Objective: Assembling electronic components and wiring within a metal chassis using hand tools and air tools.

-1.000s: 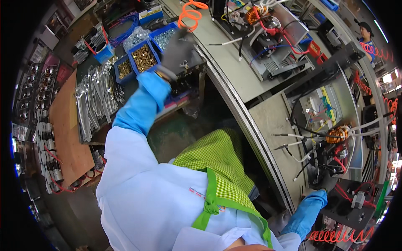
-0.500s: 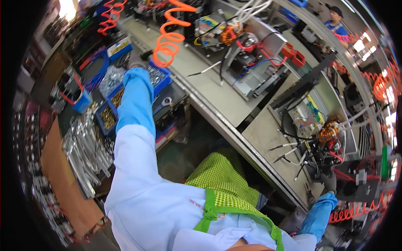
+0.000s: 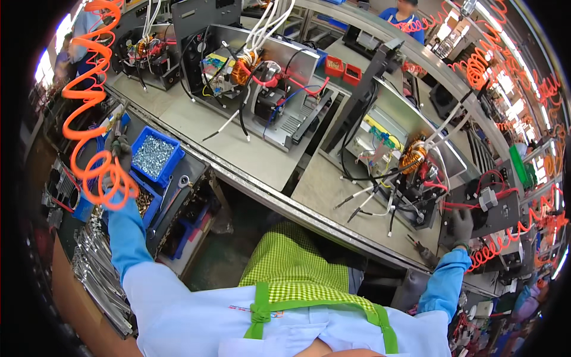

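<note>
My left hand, in a grey glove and blue sleeve cover, is closed around a slim dark tool that looks like an air screwdriver. An orange coiled hose hangs partly in front of this hand. Beside it sits a blue bin of silver screws, with a bin of brass-coloured parts nearer me. My gloved right hand grips the near left part of a black metal panel. This panel adjoins an open chassis with a copper coil and loose cables.
A second open chassis stands farther left on the bench. Pliers-like tool lies near the bench edge. Metal strips are piled at the left. Red bins stand behind. A person is across the line.
The view has turned, so the bench sits more level. My left hand is now left of the screw bin instead of over its far end. My right hand stays at the black panel.
</note>
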Demonstrator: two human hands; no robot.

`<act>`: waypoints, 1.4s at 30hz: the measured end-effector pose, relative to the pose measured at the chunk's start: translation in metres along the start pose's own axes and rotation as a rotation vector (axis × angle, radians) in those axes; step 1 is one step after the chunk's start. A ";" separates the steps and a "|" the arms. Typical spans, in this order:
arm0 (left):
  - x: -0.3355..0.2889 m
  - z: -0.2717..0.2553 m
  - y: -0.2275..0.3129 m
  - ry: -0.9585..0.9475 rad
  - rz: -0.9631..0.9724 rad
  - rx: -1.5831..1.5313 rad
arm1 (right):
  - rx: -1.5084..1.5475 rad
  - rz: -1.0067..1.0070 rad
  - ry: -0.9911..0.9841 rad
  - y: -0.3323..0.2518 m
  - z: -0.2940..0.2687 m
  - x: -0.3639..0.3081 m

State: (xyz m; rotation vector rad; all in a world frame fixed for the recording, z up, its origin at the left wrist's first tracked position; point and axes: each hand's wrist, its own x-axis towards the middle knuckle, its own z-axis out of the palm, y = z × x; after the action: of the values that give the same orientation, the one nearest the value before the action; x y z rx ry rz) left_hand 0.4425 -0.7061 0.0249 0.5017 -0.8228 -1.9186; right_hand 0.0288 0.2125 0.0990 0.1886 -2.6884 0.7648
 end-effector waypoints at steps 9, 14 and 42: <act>-0.242 0.203 -0.086 -0.646 -0.626 -0.033 | 0.852 -0.275 -1.047 -0.238 0.083 -0.119; -0.319 0.291 -0.191 -1.128 -1.233 -0.082 | 1.602 0.063 -0.768 -0.254 0.141 -0.160; -0.462 0.368 -0.464 -0.790 -1.592 -0.225 | 0.112 0.110 -0.281 0.080 0.095 0.005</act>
State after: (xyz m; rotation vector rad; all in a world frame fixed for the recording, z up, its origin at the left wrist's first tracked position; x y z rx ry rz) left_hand 0.1346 -0.0252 -0.0573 0.1834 -0.6340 -3.7837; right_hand -0.0207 0.2296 -0.0144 0.1884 -2.9415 0.9903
